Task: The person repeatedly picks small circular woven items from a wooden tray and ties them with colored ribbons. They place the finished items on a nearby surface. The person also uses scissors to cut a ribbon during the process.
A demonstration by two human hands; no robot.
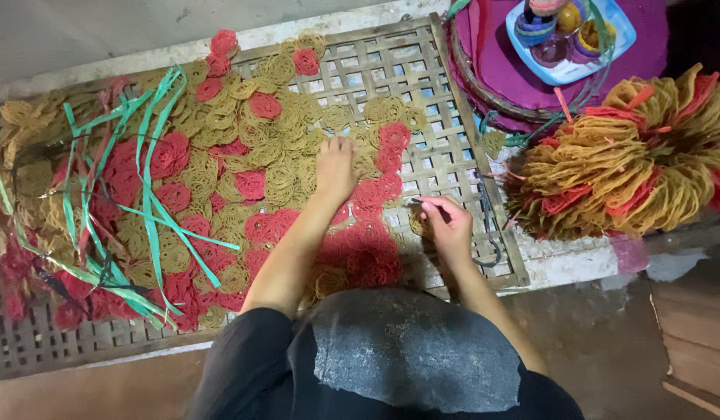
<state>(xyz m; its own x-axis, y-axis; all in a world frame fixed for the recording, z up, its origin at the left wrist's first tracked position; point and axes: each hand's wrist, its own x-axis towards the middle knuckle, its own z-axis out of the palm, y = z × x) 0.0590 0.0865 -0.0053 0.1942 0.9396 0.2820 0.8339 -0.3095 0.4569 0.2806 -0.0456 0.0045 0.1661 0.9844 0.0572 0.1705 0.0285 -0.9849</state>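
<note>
Pressing flat, the left hand [336, 167] lay open on the discs [282, 155]. The right hand [447, 225] pinched a strip [416, 201]; a firm pinch seemed advisable.

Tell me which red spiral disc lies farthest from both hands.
The red disc at the top edge of the woven bamboo tray, up-left of the left hand and right hand; every other red one lies lower, nearer the person.

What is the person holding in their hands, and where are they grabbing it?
The right hand pinches a thin dark tool near one end. The left hand holds nothing; it rests flat on the round woven discs.
</note>
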